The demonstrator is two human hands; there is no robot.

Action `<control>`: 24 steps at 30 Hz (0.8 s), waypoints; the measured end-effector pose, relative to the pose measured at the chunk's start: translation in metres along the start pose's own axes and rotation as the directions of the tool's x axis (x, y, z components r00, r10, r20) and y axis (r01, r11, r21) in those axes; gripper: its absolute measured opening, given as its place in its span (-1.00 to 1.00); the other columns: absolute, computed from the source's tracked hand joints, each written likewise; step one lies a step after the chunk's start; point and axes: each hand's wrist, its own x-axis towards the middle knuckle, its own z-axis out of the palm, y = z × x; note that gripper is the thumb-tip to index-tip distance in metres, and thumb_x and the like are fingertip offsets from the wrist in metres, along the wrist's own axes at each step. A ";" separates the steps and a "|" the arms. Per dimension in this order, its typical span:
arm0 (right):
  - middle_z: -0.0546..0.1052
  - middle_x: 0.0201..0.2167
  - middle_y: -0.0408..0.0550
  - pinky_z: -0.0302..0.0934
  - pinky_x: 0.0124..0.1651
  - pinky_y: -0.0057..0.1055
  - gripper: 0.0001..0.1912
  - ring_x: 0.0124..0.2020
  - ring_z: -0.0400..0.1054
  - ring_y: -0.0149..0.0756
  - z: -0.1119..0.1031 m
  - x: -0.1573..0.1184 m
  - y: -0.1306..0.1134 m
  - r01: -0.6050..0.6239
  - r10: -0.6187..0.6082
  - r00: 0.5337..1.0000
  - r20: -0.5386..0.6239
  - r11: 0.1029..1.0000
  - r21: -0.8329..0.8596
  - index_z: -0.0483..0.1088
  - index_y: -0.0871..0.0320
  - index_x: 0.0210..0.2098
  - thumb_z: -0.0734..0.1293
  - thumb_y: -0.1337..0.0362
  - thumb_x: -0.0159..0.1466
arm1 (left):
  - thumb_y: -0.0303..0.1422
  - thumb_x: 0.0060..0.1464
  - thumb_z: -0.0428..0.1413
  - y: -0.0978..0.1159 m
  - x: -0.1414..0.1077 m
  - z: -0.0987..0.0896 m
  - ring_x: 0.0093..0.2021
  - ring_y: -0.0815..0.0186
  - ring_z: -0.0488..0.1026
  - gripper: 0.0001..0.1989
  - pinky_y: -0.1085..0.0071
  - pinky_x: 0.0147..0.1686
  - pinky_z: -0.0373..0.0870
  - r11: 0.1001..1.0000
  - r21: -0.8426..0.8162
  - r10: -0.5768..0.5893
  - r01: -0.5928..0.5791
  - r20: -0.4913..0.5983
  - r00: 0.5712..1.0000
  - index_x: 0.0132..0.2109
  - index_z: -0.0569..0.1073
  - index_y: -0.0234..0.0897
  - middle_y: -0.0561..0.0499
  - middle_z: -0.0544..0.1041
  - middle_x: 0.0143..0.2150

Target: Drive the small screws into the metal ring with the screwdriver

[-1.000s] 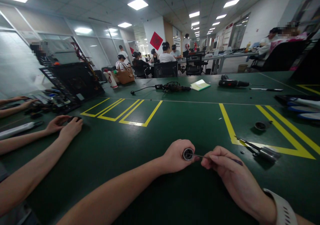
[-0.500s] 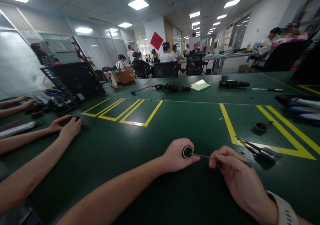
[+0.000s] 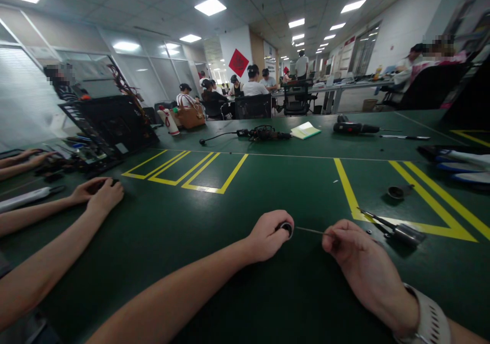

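the person sat at a green table, working with both hands low over its near side; the left hand was clamped on a round metal piece, its fingers wrapped about the outside so that little more than the dark open mouth showed, tilted over toward the right hand; that right hand pinched a thin rod between thumb and fingers, though its rear end was mostly lost behind the hand; the two hands were apart, with only the rod bridging toward the piece, its tip just beside the rim and, as far as i could tell, not inside; i judged the step in hand to be fine work at that mouth with the rod; the next move, to my eye, called for a firm left grip, the mouth turned where it could be seen, and a careful aim of the tip; off to the right lay a metal cylinder with dark prongs, a small ring just beside it, and, farther back within the yellow tape, a cup-shaped part; at the left, a co-worker's hands were together around something dark
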 end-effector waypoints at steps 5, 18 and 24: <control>0.47 -0.63 -0.13 0.16 -0.35 -0.34 -0.89 -0.50 0.27 -0.30 -0.001 0.003 -0.001 -0.011 0.011 1.000 -0.011 1.000 0.029 0.44 0.12 -0.62 0.40 0.27 -0.01 | -0.49 0.05 -0.12 0.003 0.000 0.000 -0.35 0.35 0.29 -0.86 0.41 -0.28 0.28 0.984 0.176 0.031 -0.039 0.050 0.998 -0.35 0.32 -0.31 0.05 0.35 -0.41; 0.47 -0.60 -0.16 0.15 -0.33 -0.35 -0.89 -0.47 0.27 -0.30 0.005 -0.008 -0.001 0.069 -0.069 0.998 -0.008 0.998 -0.010 0.44 0.11 -0.58 0.43 0.24 -0.02 | -0.27 0.08 0.00 0.041 -0.021 0.024 -0.43 0.31 0.27 -0.81 0.34 -0.38 0.15 0.485 0.720 0.286 -0.497 0.406 0.868 -0.33 0.37 -0.32 -0.01 0.41 -0.39; 0.51 -0.56 -0.14 0.15 -0.31 -0.33 -0.88 -0.44 0.31 -0.28 0.010 -0.018 -0.001 0.051 -0.052 0.999 -0.004 0.995 -0.083 0.46 0.12 -0.53 0.45 0.24 -0.02 | -0.27 0.12 0.02 0.053 -0.028 0.029 -0.39 0.27 0.31 -0.79 0.30 -0.37 0.13 0.295 0.712 0.390 -0.637 0.519 0.761 -0.24 0.41 -0.35 -0.04 0.42 -0.35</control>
